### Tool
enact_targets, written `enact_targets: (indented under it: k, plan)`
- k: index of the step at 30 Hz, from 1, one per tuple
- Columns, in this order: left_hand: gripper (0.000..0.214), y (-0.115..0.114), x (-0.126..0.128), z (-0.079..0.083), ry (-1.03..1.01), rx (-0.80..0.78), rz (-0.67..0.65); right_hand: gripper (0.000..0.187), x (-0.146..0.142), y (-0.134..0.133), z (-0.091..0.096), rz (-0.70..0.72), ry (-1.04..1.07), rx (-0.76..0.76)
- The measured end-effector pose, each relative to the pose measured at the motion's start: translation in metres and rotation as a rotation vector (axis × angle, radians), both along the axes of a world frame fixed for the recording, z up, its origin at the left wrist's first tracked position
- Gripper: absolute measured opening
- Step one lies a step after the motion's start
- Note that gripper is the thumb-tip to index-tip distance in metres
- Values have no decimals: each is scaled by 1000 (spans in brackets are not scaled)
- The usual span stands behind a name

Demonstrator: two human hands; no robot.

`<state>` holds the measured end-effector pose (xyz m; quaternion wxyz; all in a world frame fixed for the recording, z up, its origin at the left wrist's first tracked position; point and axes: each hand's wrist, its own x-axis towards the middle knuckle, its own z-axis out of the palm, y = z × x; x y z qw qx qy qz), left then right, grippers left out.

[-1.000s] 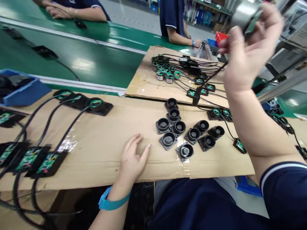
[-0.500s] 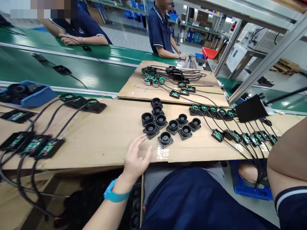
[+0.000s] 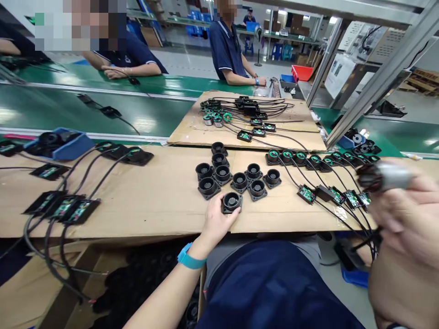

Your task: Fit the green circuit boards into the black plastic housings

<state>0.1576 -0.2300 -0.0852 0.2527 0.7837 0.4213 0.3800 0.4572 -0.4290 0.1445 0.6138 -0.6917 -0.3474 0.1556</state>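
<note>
My left hand (image 3: 219, 218) has its thumb and fingers around the nearest black round motor housing (image 3: 232, 201), which sits on the cardboard near the front edge. Several more black housings (image 3: 222, 173), round cups on square flanges, stand just beyond it. At the right, my right hand (image 3: 404, 219) is raised and blurred, its fingers closed on a silver cylindrical motor part (image 3: 394, 176) with a dark end. Below that hand hangs a black box (image 3: 348, 256) with a cable; whether it joins the held part, I cannot tell.
Wired circuit boxes (image 3: 306, 193) and housings with green rings (image 3: 287, 157) line the right side. More wired boxes (image 3: 82, 210) lie left, near a blue bin (image 3: 73, 145). A raised cardboard sheet (image 3: 192, 130) bears coils and cables. Co-workers sit beyond the green conveyor (image 3: 157, 109).
My left hand has moved right and closed around the nearest housing. My right hand has come into view with the silver part; the black box has dropped from upper right to below it.
</note>
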Motion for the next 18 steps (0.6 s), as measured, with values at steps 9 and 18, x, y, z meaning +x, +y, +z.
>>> enact_targets:
  k: [9, 18]
  plan:
    - [58, -54, 43, 22, 22, 33, -333, 47, -2, 8, -122, 227, -66, -250]
    - [56, -34, 115, 9, -46, -139, -275, 56, -15, 25, -203, 234, -523, -429]
